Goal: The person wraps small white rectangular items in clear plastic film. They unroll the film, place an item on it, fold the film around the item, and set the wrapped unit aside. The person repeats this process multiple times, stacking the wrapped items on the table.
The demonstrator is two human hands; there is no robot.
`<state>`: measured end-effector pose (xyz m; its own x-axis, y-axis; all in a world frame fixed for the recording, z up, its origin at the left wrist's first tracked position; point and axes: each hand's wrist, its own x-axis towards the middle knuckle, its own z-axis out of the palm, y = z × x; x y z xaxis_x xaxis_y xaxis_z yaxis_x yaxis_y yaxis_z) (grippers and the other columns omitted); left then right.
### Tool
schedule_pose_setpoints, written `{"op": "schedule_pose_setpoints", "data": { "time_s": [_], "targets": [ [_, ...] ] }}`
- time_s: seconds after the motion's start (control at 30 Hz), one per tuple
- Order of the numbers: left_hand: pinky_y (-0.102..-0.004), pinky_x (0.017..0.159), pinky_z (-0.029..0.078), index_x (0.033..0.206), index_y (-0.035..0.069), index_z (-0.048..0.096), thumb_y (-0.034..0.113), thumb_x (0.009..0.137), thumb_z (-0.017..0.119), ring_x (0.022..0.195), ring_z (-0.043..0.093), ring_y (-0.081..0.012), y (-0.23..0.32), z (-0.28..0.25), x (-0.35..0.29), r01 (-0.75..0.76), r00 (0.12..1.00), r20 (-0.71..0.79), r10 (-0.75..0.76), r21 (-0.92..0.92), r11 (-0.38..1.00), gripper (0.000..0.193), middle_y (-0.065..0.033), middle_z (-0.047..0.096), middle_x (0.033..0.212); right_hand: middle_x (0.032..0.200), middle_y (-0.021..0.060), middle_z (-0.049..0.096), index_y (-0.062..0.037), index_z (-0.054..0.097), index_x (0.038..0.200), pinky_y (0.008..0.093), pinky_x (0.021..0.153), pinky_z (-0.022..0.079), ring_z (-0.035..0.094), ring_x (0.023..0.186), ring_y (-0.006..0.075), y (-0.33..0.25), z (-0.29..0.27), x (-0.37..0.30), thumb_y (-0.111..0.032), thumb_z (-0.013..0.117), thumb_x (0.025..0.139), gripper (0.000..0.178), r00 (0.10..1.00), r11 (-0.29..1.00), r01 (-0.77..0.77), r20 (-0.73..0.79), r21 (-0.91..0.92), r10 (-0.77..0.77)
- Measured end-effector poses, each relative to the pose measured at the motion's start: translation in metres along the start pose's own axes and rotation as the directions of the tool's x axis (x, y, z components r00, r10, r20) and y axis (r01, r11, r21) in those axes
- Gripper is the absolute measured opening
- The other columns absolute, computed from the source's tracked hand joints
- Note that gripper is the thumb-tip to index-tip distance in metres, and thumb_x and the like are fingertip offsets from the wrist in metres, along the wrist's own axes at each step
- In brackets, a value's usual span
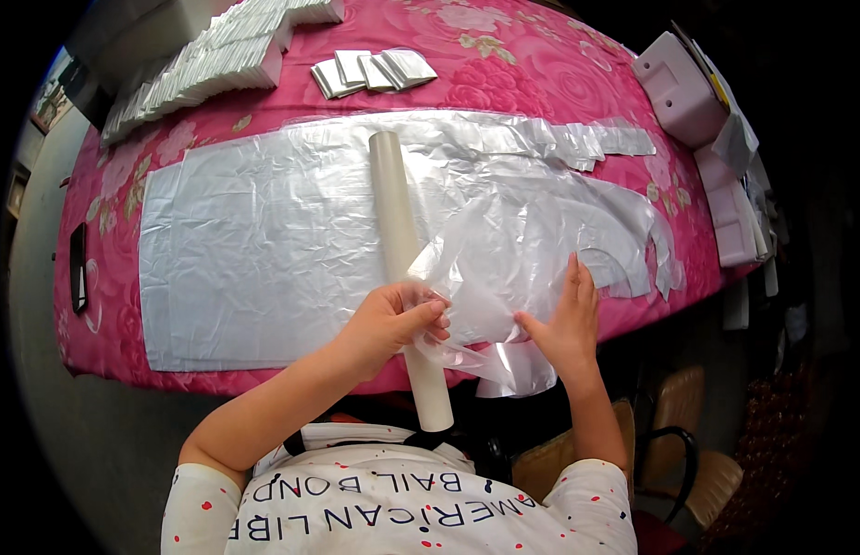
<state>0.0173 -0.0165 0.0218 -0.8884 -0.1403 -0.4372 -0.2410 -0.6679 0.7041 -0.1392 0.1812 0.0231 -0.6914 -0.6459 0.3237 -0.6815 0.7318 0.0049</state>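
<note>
At the near table edge [116, 359], your left hand [402, 314] pinches a translucent plastic sheet [490, 254]; your right hand [569, 328] is spread beside it. Likely light, limp, slippery: grip its edge.

The thin plastic sheets [264, 250] look glossy and crinkled, the tube [393, 203] smooth with a soft sheen.

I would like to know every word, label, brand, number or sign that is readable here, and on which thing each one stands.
Shirt: two rows of dark lettering, upside down in this view; I do not copy the wording.
Tube, film, sheets: no lettering that I can see.
White stack: too small to tell.
</note>
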Motion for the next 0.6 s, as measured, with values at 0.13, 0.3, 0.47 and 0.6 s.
{"op": "schedule_pose_setpoints", "data": {
  "time_s": [0.13,0.3,0.47,0.6],
  "targets": [
    [-0.0287,0.070,0.048,0.092,0.005,0.058,0.017,0.086,0.061,0.069,0.058,-0.0128,-0.002,-0.002,0.000,0.001,1.000,-0.012,-0.001,-0.052,0.999,0.014,-0.0028,0.057,0.077,0.098,0.0192,0.060,-0.0010,0.045,0.126,0.0369,0.082,0.045,0.059,0.090,0.0316,0.033,0.007,-0.001,-0.011,0.071,0.069,0.063,0.945,0.901,-0.284,0.251,0.326,0.207],
    [-0.0280,0.070,0.047,0.092,0.004,0.057,0.016,0.084,0.061,0.067,0.057,-0.0124,0.007,-0.009,-0.005,-0.010,0.998,-0.059,0.006,-0.072,0.997,0.015,-0.0024,0.057,0.076,0.091,0.0195,0.064,-0.0028,0.060,0.111,0.0372,0.075,0.048,0.062,0.081,0.0328,0.133,0.007,0.041,-0.008,0.066,0.072,0.040,0.909,0.892,-0.400,0.215,0.211,0.357],
    [-0.0287,0.066,0.050,0.092,0.004,0.057,0.011,0.081,0.057,0.068,0.059,-0.0133,0.031,-0.055,-0.022,-0.044,0.998,0.042,0.047,-0.078,0.996,0.013,-0.0038,0.058,0.076,0.098,0.0133,0.063,-0.0032,0.059,0.110,0.0376,0.079,0.046,0.059,0.087,0.0313,0.145,-0.022,0.065,-0.010,0.064,0.076,0.035,0.925,0.972,-0.216,-0.338,-0.091,0.174],
    [-0.0295,0.068,0.051,0.092,0.002,0.057,0.007,0.079,0.056,0.072,0.062,-0.0142,0.068,-0.129,-0.063,-0.018,0.994,-0.102,0.031,0.122,0.992,0.014,-0.0067,0.062,0.079,0.094,0.0128,0.062,-0.0013,0.060,0.098,0.0336,0.075,0.046,0.059,0.082,0.0279,0.030,-0.040,0.021,-0.011,0.062,0.080,0.021,0.997,0.928,-0.049,-0.033,0.370,0.065]
  ]
}}
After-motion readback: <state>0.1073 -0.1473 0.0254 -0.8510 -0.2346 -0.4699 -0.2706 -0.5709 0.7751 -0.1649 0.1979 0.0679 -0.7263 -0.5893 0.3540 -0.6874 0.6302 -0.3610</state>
